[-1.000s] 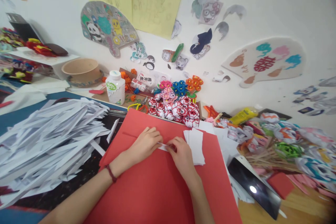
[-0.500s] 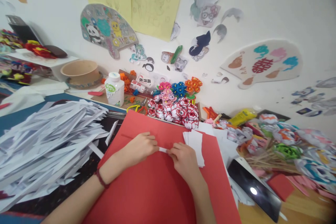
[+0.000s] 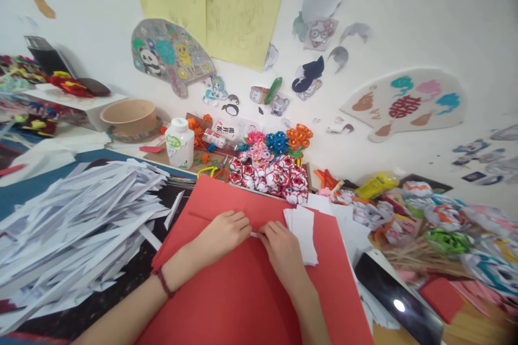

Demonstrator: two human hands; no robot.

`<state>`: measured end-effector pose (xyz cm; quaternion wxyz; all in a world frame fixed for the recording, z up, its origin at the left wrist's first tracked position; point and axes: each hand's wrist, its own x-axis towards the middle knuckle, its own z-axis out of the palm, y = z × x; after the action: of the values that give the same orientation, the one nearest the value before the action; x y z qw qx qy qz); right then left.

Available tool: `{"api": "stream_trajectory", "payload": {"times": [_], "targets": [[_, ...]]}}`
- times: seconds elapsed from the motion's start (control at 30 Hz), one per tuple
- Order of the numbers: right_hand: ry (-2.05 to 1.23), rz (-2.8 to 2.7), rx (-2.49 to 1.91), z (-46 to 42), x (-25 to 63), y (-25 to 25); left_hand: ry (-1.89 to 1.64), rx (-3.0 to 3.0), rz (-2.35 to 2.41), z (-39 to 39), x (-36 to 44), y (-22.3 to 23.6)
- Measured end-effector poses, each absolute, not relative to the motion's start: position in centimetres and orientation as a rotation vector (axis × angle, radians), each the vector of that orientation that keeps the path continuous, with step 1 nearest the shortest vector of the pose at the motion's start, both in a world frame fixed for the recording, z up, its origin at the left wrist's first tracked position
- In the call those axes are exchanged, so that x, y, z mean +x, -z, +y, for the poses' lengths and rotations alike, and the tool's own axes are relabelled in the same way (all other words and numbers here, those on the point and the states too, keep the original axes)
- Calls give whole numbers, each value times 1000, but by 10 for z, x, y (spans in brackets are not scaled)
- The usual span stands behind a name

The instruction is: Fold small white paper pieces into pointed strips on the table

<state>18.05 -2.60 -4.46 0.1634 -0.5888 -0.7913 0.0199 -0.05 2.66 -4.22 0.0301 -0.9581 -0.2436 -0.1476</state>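
Between my two hands a small strip of white paper (image 3: 254, 235) shows, mostly covered by my fingers. My left hand (image 3: 227, 233) is closed on its left end, and my right hand (image 3: 279, 245) pinches the right end. Both hands rest low over a stack of red paper sheets (image 3: 238, 296). A small pile of white paper pieces (image 3: 304, 234) lies on the red sheets just right of my right hand. To the left of my left arm spreads a big heap of folded white paper strips (image 3: 76, 232).
Red-and-white paper flowers (image 3: 271, 178) stand behind the red sheets, near a white bottle (image 3: 179, 145) and yellow-handled pliers (image 3: 213, 168). On the right lie a phone (image 3: 399, 296), a yellow bottle (image 3: 376, 184) and several wrapped bundles. A round wooden tub (image 3: 129, 116) sits back left.
My hands have come closer together, and less of the white paper strip shows between them; it looks narrower than before. The view has shifted slightly.
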Motion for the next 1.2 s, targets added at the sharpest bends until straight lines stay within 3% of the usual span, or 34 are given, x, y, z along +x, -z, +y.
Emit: {"api": "stream_trajectory", "payload": {"times": [0.3,0.73,1.03,1.2], "targets": [[-520,-1902,-1452,-32,181,37,588,-3145,-1018,15,1,14],[-447,-1856,-1205,-45,160,29,677,-3136,-1534,-34,-38,-4],[-497,-1805,-1178,-63,138,15,964,-3140,-1727,-71,-70,-18],[-392,-1650,-1349,-76,164,19,994,-2621,-1985,-59,-131,-43]]}}
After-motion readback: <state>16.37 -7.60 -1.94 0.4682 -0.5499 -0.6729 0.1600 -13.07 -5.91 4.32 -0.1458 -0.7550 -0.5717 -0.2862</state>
